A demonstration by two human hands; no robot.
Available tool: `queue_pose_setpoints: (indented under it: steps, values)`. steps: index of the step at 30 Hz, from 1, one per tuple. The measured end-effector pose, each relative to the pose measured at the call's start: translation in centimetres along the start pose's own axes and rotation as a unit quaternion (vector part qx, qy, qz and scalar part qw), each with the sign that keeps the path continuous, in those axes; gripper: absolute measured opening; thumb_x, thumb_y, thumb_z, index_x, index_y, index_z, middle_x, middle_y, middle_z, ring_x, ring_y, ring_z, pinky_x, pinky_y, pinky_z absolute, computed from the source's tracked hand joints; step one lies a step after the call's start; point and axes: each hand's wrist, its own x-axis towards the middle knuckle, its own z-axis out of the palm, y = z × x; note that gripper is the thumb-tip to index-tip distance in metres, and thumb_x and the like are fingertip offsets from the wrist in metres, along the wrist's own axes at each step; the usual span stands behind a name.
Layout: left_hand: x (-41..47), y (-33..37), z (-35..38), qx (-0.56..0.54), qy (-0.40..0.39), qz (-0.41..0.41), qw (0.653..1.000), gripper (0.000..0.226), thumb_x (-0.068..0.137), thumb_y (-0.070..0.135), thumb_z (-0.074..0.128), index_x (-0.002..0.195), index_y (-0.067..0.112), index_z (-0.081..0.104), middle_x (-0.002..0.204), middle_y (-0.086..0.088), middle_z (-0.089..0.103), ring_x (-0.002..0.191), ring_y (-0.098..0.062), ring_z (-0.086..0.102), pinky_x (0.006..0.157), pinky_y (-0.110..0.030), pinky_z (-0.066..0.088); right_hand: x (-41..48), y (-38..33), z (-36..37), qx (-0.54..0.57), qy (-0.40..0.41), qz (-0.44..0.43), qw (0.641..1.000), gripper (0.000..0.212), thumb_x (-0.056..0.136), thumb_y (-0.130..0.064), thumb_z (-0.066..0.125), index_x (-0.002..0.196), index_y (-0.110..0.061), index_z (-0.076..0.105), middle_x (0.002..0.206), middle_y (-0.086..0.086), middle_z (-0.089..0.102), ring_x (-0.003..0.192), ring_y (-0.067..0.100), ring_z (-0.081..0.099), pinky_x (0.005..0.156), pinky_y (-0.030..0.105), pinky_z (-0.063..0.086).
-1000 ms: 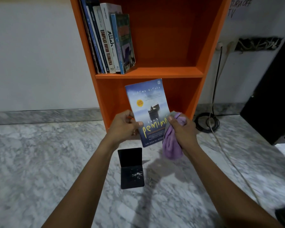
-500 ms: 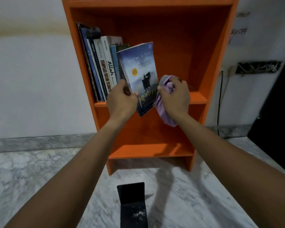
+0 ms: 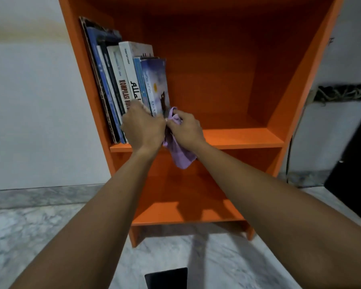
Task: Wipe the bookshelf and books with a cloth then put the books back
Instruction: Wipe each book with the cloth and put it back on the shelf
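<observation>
Holding blue book [image 3: 157,86] upright against shelved books [image 3: 121,84] on orange bookshelf [image 3: 244,138] | left hand [image 3: 143,130] grips its lower part | right hand [image 3: 186,131] clutches purple cloth [image 3: 180,157]

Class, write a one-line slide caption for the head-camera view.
Left hand steadies a blue paperback book on the orange wooden bookshelf; right hand grips a lilac cloth.

Both arms stretched fwd & up, forearms converging. L hand [image 3: 143,127] has its back to the camera, fingers curled on the lower end of a book [image 3: 156,88]; fingertips hidden. R hand [image 3: 186,130] is just beside it, fingers bunched on a cloth [image 3: 181,157] hanging below the palm. Wrists approx. straight.
</observation>
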Motion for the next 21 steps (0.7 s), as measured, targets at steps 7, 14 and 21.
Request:
queue_pose_setpoints:
  steps: [7,14,21]
  values:
    - [-0.2,-1.6,-0.4,-0.03,-0.038,-0.025,0.999,0.042,0.073,0.035,0.082,0.077,0.014,0.047,0.068,0.004,0.049,0.063,-0.021,0.051,0.055,-0.031,0.037,-0.8,-0.2,0.2,-0.015,0.008,0.003,1.0,0.036,0.093,-0.041,0.063,0.073,-0.016,0.049,0.067,0.003,0.054,0.066,0.024,0.048,0.058,0.038,0.033]
    - [-6.6,-3.6,-4.3,0.008,-0.048,-0.019,0.999,0.019,0.078,0.026,0.065,0.085,0.015,0.051,0.074,0.003,0.059,0.071,-0.026,0.057,0.063,-0.035,0.043,-4.9,-1.0,-0.5,-0.017,0.032,0.016,0.999,0.044,0.097,-0.043,0.063,0.137,-0.026,0.061,0.133,0.002,0.066,0.121,0.027,0.06,0.094,0.042,0.051]
    - [-19.0,-11.6,-6.0,0.133,-0.344,-0.078,0.926,0.032,0.071,0.042,0.072,0.094,0.024,0.06,0.089,0.001,0.066,0.083,-0.03,0.064,0.073,-0.037,0.053,-19.3,1.9,-2.0,0.099,0.141,0.037,0.984,0.026,0.095,-0.033,0.067,0.121,-0.034,0.065,0.121,-0.004,0.063,0.112,0.008,0.059,0.099,0.032,0.05]
